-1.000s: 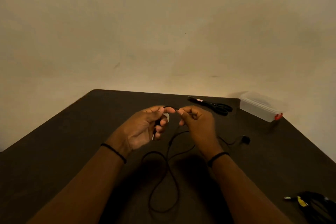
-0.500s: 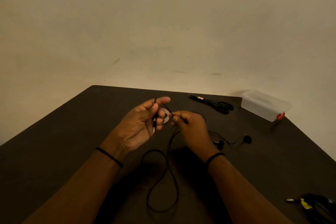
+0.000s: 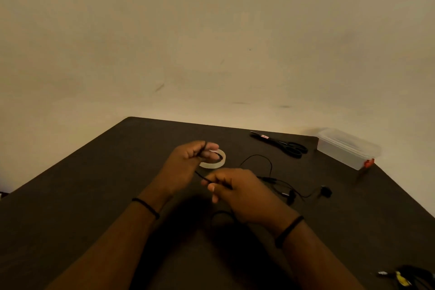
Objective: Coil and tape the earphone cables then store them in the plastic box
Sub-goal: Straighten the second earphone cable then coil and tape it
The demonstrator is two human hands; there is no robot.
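A black earphone cable lies on the dark table, its earbuds off to the right. My left hand holds one end of the cable wound over its fingers, above the table's middle. My right hand pinches the same cable lower and nearer to me, so a short stretch runs between the two hands. A roll of clear tape lies flat just behind my left hand. The clear plastic box with a red clip stands closed at the far right corner.
Black scissors lie near the far edge, left of the box. Another bundle of cables with a yellow part sits at the near right corner. A plain wall rises behind the table.
My right hand has drawn the cable down and toward me, away from my left hand. The loop that lay near me has shrunk. The tape roll now shows behind my left hand.
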